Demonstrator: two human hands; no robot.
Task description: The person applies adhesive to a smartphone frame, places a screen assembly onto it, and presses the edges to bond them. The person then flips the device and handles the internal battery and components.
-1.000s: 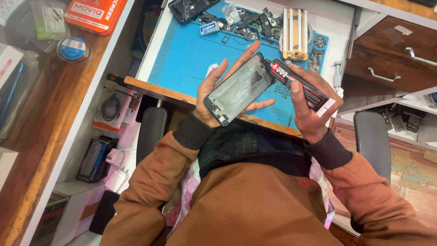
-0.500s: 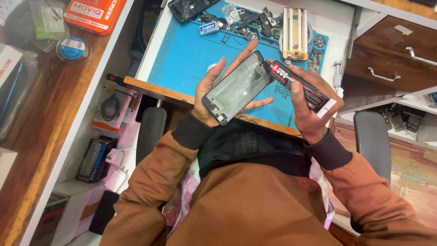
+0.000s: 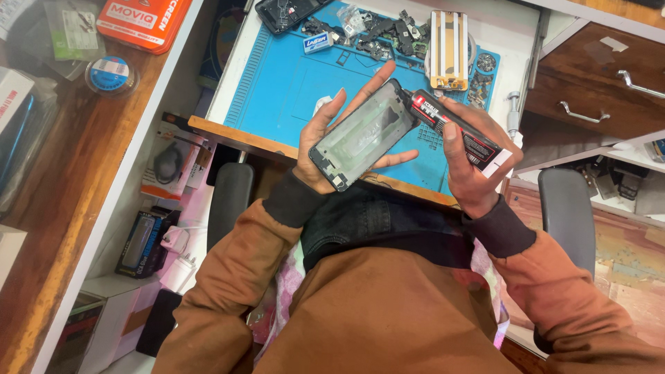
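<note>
Holding phone frame (image 3: 363, 135) diagonally, glue tube (image 3: 454, 129) nozzle touching its top corner

Phone frame (image 3: 361, 135) and glue tube (image 3: 457, 131) in hands (image 3: 325, 138)

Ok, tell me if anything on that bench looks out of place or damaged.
Nothing looks broken or spilled. The left hand cradles a phone frame; the right hand presses a glue tube to its top edge. Loose small parts lie scattered along the blue mat's far edge.
</note>
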